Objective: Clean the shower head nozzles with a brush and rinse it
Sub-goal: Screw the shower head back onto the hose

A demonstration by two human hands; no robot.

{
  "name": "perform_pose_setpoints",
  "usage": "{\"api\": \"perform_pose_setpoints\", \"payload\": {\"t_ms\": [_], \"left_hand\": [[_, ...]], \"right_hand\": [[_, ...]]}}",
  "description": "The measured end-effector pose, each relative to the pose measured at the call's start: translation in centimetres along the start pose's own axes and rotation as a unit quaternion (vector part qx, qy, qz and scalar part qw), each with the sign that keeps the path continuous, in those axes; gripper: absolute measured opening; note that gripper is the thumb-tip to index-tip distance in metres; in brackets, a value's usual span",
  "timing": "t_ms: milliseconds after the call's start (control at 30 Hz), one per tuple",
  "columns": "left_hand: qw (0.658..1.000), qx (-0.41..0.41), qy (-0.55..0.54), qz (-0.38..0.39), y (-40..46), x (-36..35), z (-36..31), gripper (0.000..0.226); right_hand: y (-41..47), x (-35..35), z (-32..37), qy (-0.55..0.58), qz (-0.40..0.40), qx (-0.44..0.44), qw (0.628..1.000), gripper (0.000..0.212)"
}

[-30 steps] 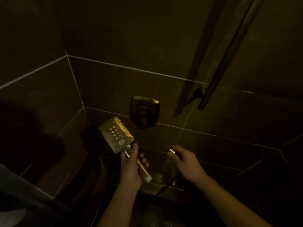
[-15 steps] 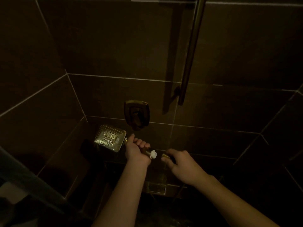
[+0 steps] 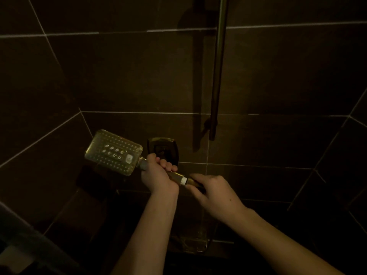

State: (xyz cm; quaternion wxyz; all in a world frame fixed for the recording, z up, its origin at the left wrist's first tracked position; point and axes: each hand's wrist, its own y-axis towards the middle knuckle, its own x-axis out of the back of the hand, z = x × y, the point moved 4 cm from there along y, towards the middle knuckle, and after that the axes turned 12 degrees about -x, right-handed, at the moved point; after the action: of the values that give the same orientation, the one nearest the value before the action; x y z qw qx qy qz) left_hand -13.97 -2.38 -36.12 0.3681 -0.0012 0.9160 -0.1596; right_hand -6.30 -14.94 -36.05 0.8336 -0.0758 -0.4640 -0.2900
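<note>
A square gold shower head (image 3: 113,152) faces me with its rows of nozzles showing, held out to the left in a dim shower stall. My left hand (image 3: 158,174) grips its handle just below the head. The handle's end has a white threaded ring (image 3: 184,180). My right hand (image 3: 214,189) pinches the gold hose connector (image 3: 193,182) right against that ring. No brush is in view.
A gold mixer valve (image 3: 163,150) sits on the dark tiled wall behind my left hand. A vertical slide rail (image 3: 217,76) runs up the wall to the right of it. A small metal fitting (image 3: 193,245) lies low on the wall below my hands.
The hose connector in my right hand has closed the gap and now meets the handle's white end. The shower head has tilted so its nozzle face looks more toward me.
</note>
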Motion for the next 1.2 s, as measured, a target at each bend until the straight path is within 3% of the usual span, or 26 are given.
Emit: {"api": "perform_pose_setpoints", "payload": {"t_ms": [1200], "left_hand": [[0.999, -0.031, -0.005, 0.015, -1.5, -1.3, 0.0, 0.014]], "right_hand": [[0.2, 0.7, -0.4, 0.036, 0.011, 0.034, 0.999, 0.032]]}}
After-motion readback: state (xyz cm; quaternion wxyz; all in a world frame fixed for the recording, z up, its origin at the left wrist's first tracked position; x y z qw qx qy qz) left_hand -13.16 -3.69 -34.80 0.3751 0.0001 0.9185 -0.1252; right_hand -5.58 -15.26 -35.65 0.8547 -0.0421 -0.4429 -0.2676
